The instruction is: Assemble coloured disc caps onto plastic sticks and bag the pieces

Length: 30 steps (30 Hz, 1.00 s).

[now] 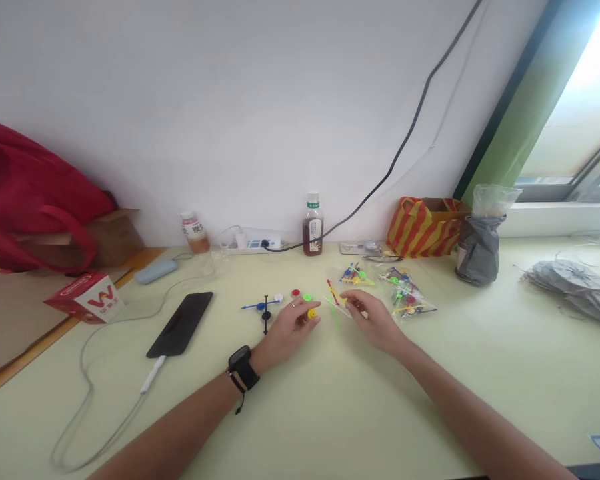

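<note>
Between the thumb and fingers of my left hand [290, 327] is a small round yellow plastic piece [311, 313]. My right hand [373, 317] pinches the end of a thin yellow plastic piece, apparently an arrow, mostly hidden by the fingers. A red arrow [334, 292] and a light green arrow [334, 315] lie close to my right fingertips, with white pieces beside them. Beyond my left hand rest a red disc [295, 293], a green disc [307, 298] and a white disc [279, 298]. To its left are a blue arrow [250, 307] and a black arrow [266, 323], each with a round centre.
Plastic bags [407, 297] of coloured arrow pieces lie right of my hands. A phone [181, 325] on a charging cable and a red box [86, 298] are at left. Along the wall stand a dark drink bottle [313, 227], a power strip [253, 243] and a striped bag [423, 230].
</note>
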Available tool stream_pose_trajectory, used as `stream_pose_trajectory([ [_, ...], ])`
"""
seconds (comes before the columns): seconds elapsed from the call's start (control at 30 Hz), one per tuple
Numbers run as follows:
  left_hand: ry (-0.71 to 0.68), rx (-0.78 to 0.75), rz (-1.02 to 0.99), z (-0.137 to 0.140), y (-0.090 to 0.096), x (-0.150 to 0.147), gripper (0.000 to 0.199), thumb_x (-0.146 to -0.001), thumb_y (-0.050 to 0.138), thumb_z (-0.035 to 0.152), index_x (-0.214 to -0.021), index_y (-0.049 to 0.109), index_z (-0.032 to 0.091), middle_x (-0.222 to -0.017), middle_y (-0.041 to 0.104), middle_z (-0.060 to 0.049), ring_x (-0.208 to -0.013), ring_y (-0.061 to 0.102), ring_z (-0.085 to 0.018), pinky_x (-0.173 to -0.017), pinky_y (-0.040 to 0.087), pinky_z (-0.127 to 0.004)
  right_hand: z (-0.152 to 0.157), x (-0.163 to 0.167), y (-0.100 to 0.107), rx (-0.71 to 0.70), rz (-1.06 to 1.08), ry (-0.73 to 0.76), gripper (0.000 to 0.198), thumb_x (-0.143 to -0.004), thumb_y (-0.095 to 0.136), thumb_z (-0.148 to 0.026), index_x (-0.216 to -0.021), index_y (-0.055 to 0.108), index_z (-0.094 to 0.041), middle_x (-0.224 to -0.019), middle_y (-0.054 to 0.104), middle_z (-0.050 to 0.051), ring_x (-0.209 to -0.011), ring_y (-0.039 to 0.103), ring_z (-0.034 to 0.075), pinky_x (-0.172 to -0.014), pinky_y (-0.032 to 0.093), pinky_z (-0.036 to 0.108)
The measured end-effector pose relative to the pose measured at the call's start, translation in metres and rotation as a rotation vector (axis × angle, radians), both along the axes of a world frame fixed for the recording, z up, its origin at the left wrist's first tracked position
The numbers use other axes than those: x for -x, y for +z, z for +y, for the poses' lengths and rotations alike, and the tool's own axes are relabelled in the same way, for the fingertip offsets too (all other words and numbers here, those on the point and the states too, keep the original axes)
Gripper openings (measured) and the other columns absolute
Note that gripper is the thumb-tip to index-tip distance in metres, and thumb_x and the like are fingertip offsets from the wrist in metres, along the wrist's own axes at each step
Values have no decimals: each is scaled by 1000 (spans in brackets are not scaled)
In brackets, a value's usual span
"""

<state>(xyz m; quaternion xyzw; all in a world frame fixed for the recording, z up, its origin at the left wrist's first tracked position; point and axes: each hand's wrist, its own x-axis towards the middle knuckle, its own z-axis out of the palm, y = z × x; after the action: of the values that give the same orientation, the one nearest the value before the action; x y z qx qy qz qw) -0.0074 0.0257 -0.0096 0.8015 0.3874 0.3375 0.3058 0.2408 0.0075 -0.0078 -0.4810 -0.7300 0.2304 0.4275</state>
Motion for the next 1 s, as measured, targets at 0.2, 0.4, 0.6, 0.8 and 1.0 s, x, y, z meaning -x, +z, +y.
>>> stream_pose_trajectory([
  [0.2, 73, 205, -336, 9, -10, 0, 28, -87, 75, 38, -104, 66, 18, -90, 65, -3, -81, 63, -16, -74, 53, -27, -21, 19, 2, 75, -131, 243, 18, -103, 42, -22, -104, 59, -23, -100, 67, 5, -91, 62, 21, -82, 49, 34],
  [0.4, 54, 325, -473, 4, -10, -4, 34, -78, 83, 32, -104, 66, 18, -98, 68, -5, -90, 68, -16, -86, 58, -31, -18, 11, 2, 34, -206, 173, 18, -105, 40, -25, -106, 58, -24, -101, 67, 6, -97, 60, 24, -88, 47, 39],
  [0.6, -2, 306, -465, 1, -10, -4, 40, -78, 85, 29, -112, 66, 18, -109, 70, -8, -101, 70, -20, -100, 58, -39, -12, 8, 0, 69, 16, 110, 26, -106, 41, -38, -113, 61, -24, -99, 64, 6, -84, 57, 20, -73, 46, 32],
  [0.8, -68, 286, -423, -7, -3, -6, 40, -82, 82, 31, -117, 66, 18, -117, 70, -11, -108, 69, -23, -103, 57, -43, -28, 24, 7, 205, 191, 231, 29, -107, 38, -46, -123, 51, -25, -76, 42, -3, -66, 41, 16, -61, 37, 28],
  [1.0, -189, 261, -324, -22, 12, -11, 30, -92, 73, 32, -118, 69, 18, -115, 74, -10, -109, 69, -23, -102, 56, -39, -35, 30, 10, 214, 197, 265, 18, -104, 44, -39, -116, 47, -25, -81, 49, -1, -72, 46, 17, -60, 35, 27],
])
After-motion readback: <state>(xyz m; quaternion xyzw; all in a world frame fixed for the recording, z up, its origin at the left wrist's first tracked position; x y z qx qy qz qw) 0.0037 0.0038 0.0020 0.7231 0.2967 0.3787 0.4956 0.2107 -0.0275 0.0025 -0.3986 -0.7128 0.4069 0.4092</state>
